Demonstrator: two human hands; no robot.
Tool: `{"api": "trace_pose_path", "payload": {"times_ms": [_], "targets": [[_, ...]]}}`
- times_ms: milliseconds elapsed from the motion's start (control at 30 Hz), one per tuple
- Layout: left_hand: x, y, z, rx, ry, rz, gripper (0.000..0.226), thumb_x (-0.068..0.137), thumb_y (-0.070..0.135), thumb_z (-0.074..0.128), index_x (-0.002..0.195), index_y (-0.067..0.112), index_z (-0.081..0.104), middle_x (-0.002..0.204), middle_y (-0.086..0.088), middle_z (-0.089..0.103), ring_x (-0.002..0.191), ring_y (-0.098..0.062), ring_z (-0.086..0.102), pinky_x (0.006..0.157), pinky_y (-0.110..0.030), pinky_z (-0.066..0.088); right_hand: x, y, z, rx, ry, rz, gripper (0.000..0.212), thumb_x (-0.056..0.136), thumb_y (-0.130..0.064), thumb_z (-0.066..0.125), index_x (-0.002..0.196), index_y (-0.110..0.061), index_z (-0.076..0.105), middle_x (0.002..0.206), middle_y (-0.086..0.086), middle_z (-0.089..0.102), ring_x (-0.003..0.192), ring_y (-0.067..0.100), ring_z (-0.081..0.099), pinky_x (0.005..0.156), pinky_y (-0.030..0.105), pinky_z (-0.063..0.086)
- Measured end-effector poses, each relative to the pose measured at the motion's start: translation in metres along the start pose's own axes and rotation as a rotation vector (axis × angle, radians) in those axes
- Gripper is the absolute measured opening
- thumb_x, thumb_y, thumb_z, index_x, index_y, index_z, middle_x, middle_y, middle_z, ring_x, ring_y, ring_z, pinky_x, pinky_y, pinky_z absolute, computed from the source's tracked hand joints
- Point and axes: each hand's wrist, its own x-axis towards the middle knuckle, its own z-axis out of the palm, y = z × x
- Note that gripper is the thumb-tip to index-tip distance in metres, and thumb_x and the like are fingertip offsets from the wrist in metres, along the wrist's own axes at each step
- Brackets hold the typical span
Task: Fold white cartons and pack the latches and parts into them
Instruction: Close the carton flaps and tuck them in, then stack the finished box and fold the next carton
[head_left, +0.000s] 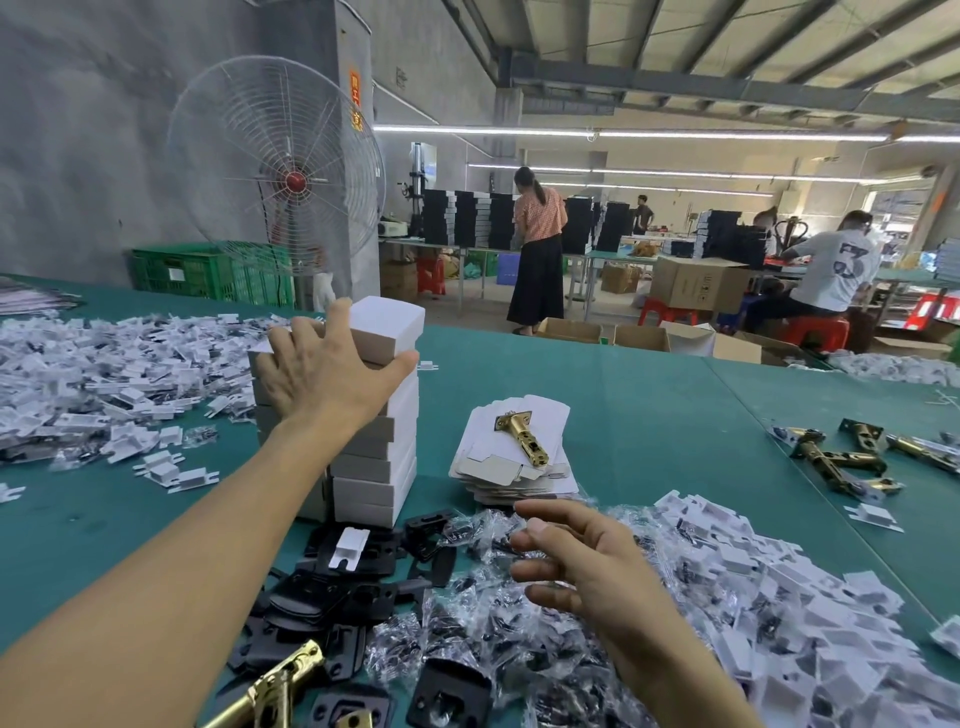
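on top of the stack of folded cartons, which stands upright on the green table, the left hand grips the top carton. its fingers reach over the carton's left edge and the thumb presses the right front corner. this carton sits slightly askew on the stack.

right of the stack and nearer the person, the right hand hovers with its fingers loosely spread, holding nothing, over a heap of bagged parts in clear plastic. it is well apart from the stack.

just right of the stack lies a pile of flat carton blanks with one brass latch lying on top, between the two hands.

at the foot of the stack, black plates are scattered, with another brass latch piece nearer the person.

left of the stack spreads a heap of white inserts. far right of the stack, more loose latches lie on the table.
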Motion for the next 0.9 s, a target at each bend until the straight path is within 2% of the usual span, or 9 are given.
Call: {"api": "trace_pose_path", "payload": {"times_ms": [200,533,900], "targets": [[-0.004,0.004,0.002,0.008,0.017,0.019,0.091,0.072,0.079,0.06,0.142,0.025,0.036,0.128,-0.016,0.052,0.12,-0.035,0.044,0.097,-0.047,0.033,0.001,0.001,0.0,-0.014,0.002,0.005,0.015,0.096,-0.015,0.062,0.106,-0.02,0.073,0.092,0.009,0.076,0.072,0.016,0.069,0.064,0.025,0.055],[0.006,0.005,0.005,0.053,0.062,0.052,0.083,0.08,0.069,0.061,0.143,0.017,0.042,0.131,-0.018,0.052,0.121,-0.035,0.04,0.095,-0.046,0.031,0.0,0.004,0.004,-0.121,0.002,-0.008,0.015,0.096,-0.016,0.062,0.104,-0.023,0.072,0.088,0.002,0.076,0.071,0.011,0.068,0.065,0.023,0.054],[0.001,0.01,0.006,-0.065,0.196,0.072,0.079,0.08,0.057,0.07,0.138,0.009,0.046,0.122,-0.023,0.056,0.111,-0.037,0.045,0.089,-0.047,0.034,0.003,0.01,0.004,-0.116,0.008,0.011,0.015,0.097,-0.017,0.062,0.103,-0.023,0.074,0.089,0.004,0.076,0.071,0.013,0.068,0.063,0.023,0.053]]}}
